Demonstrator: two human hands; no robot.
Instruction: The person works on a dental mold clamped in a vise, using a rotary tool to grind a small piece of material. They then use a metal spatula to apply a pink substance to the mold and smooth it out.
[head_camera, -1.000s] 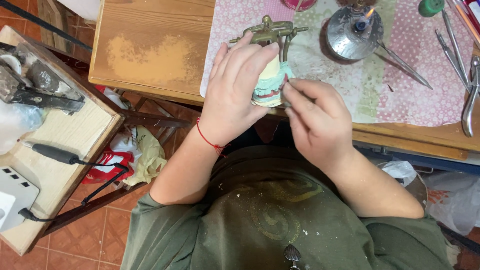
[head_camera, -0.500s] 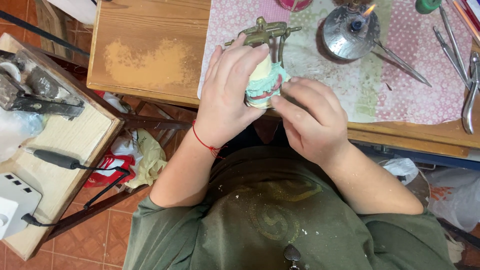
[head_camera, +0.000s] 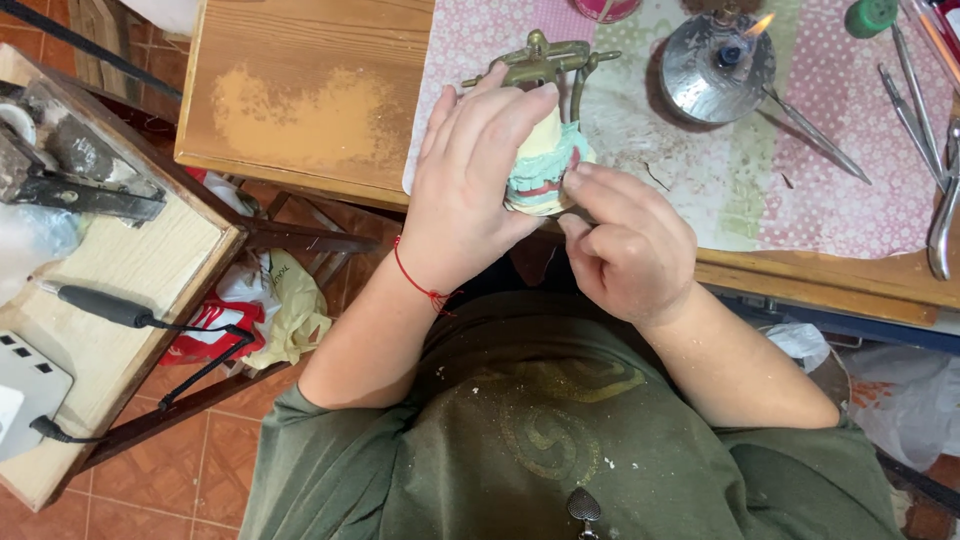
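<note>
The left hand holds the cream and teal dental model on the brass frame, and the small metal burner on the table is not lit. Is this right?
Not quite. In the head view the small metal burner is lit, with a flame at its wick. The left hand does hold the cream and teal dental model on the brass frame.

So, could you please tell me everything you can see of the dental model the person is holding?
The dental model is a cream plaster cast with teal and pink wax bands, mounted in a brass-coloured hinged frame. It sits at the table's near edge on a dotted pink cloth. The left hand wraps over it; the right hand touches its lower side with its fingertips.
</note>
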